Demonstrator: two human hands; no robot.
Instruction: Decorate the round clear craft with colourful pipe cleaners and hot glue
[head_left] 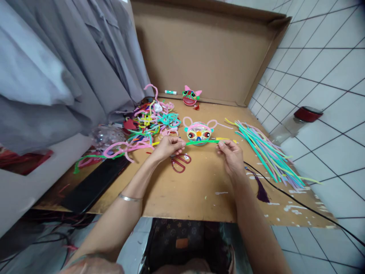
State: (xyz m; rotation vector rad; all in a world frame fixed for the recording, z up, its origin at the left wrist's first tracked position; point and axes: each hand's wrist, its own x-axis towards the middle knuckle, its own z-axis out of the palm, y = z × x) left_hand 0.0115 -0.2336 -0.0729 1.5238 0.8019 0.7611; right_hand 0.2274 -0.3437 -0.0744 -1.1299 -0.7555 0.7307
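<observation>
A green pipe cleaner (202,142) is stretched level between my two hands. My left hand (170,147) pinches its left end, and my right hand (231,154) pinches the other end. Just behind it sits a half-made animal head (199,131) with round eyes, an orange nose and two pink loop ears. Red-handled scissors (180,163) lie below my left hand, their blades partly covered by it. Something yellow and thin (225,139) lies behind my right hand.
Several pipe cleaners (265,152) lie bundled at right, near a purple tassel (261,189) and black cable (285,185). A tangled pile (159,120) covers the left back. A finished pink-eared head (190,97), glue stick (170,92), black tray-like slab (95,184) and glass jar (296,121) stand around.
</observation>
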